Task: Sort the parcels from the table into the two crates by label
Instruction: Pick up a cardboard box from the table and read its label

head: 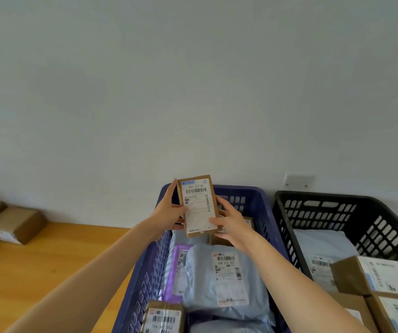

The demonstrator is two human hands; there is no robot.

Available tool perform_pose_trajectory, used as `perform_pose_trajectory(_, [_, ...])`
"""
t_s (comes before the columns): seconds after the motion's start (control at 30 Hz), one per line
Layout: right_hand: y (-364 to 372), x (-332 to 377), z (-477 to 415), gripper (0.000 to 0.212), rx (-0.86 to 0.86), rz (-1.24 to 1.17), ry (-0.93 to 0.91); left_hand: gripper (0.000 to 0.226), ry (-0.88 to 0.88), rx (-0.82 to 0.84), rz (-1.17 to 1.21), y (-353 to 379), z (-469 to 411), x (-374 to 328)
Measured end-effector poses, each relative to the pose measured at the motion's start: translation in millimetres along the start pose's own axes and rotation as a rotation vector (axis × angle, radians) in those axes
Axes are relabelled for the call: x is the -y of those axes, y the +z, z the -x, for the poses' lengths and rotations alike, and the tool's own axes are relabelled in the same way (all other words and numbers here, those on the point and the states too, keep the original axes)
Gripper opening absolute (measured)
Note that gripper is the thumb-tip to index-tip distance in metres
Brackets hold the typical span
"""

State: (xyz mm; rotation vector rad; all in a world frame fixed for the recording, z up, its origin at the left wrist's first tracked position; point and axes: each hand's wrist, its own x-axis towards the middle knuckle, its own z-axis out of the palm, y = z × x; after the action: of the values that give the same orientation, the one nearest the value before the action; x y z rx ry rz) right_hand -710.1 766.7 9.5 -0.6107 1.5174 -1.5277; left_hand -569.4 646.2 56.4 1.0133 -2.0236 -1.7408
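Both hands on the small cardboard parcel (199, 204), centre frame, held up over the blue crate (145, 284) with its label facing me, probably to read it before picking a crate. Left hand (169, 211) wraps the left edge, right hand (231, 224) grips the lower right corner. Crates: 2, black crate (325, 212) at right. Boxes (17, 224) on the table (48, 272), left edge: 2 clear, others cropped.

Brown cardboard boxes (15, 224) are laid on the wooden table (48, 260), well left of the fingers (172, 190) of the left hand (169, 212).
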Motion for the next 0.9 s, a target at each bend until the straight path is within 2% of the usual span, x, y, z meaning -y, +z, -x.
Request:
perform_pose_trajectory(0.3, [-10.0, -12.6, -29.2, 0.063, 0.038, 0.014, 0.077, 0.085, -0.065, 0.044, -0.022, -7.6, -33.3, 10.8])
perform_pose_trajectory(0.43, [-14.9, -23.0, -38.3, 0.065, 0.012, 0.061, 0.074, 0.067, -0.056, 0.025, 0.027, -6.7, -42.0, 20.2])
perform_pose_trajectory(0.63, [-19.3, -29.5, -43.8, 0.058, -0.072, 0.146, 0.016, 0.036, -0.003, -0.145, -0.038, -4.5, -46.1, 29.8])
perform_pose_trajectory(0.77, [-18.6, -31.6, -46.8, 0.050, -0.214, 0.195, -0.043, 0.028, 0.021, -0.185, -0.234, -12.2, -47.8, 35.4])
perform_pose_trajectory(0.9, [-18.3, -27.5, -48.4, 0.048, -0.351, 0.206, -0.074, 0.039, 0.103, -0.098, -0.481, -17.4, -47.9, 41.4])
